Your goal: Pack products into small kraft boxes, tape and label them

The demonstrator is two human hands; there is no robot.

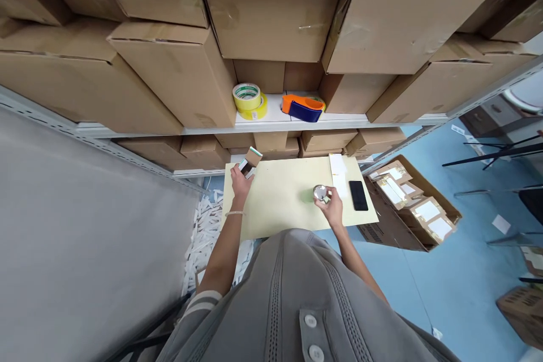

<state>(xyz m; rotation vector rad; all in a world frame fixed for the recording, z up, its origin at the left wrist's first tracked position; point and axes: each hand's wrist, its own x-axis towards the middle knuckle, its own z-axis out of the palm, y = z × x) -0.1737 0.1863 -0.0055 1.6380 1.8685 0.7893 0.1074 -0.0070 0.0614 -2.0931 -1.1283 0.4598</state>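
Note:
My left hand (240, 182) is closed round a small open carton (250, 161) with white and green flaps, held at the far left corner of the pale yellow tabletop (280, 198). My right hand (332, 206) grips a small round jar with a shiny silver lid (320, 192) near the table's middle right. Just right of that hand lie a white paper strip (339, 176) and a black phone (358, 195), flat on the table.
Grey shelving behind the table carries many brown cartons; yellow tape rolls (248, 100) and an orange-blue tape dispenser (303, 107) sit on a shelf. An open box of labelled small packs (413, 203) stands on the blue floor at right. White paper scraps (202, 237) litter the floor at left.

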